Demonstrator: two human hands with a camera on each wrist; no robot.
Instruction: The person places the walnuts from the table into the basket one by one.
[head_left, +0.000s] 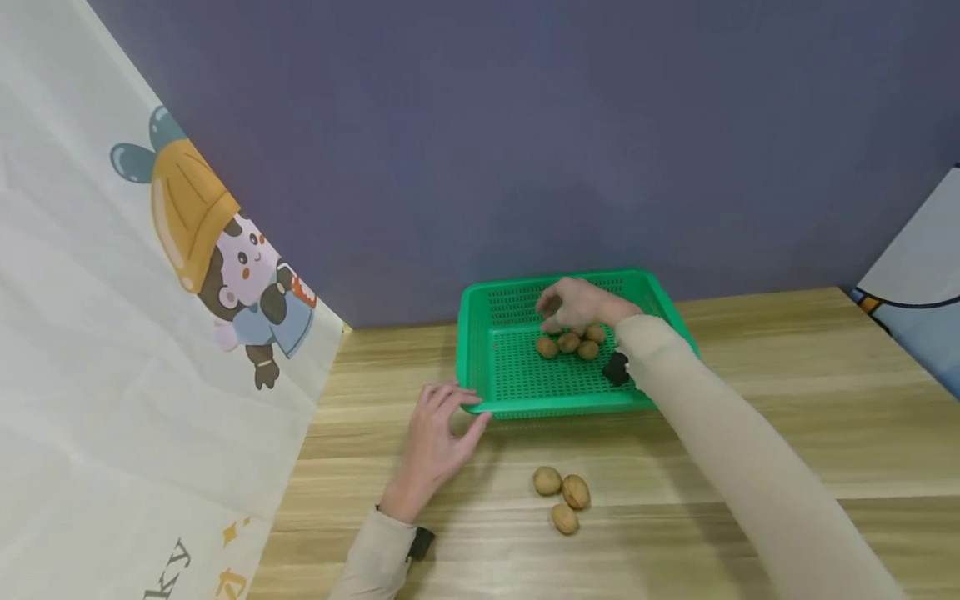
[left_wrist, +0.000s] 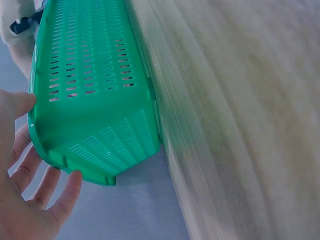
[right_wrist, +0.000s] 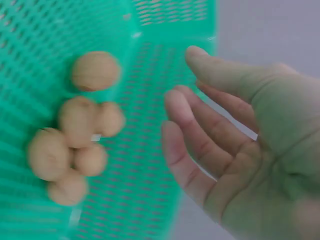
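Note:
A green plastic basket (head_left: pixel 498 367) with perforated walls stands on the wooden table. Several brown walnuts (head_left: pixel 567 342) lie clustered in it; the right wrist view shows these walnuts (right_wrist: pixel 79 121), slightly blurred. Over the cluster hovers my right hand (head_left: pixel 576 303), its fingers loosely bent and apart; in its wrist view the right hand (right_wrist: pixel 225 135) holds nothing. My left hand (head_left: pixel 438 437) rests at the basket's near left corner, fingers and thumb spread against the rim. From the left wrist, that hand (left_wrist: pixel 30 190) touches the corner of the basket (left_wrist: pixel 95 120) with relaxed fingers.
Three walnuts (head_left: pixel 562 500) lie close together on the table (head_left: pixel 480 550) in front of the basket. Behind the basket rises a dark blue-grey panel (head_left: pixel 525 150). A white sheet with a cartoon figure (head_left: pixel 247 275) hangs on the left.

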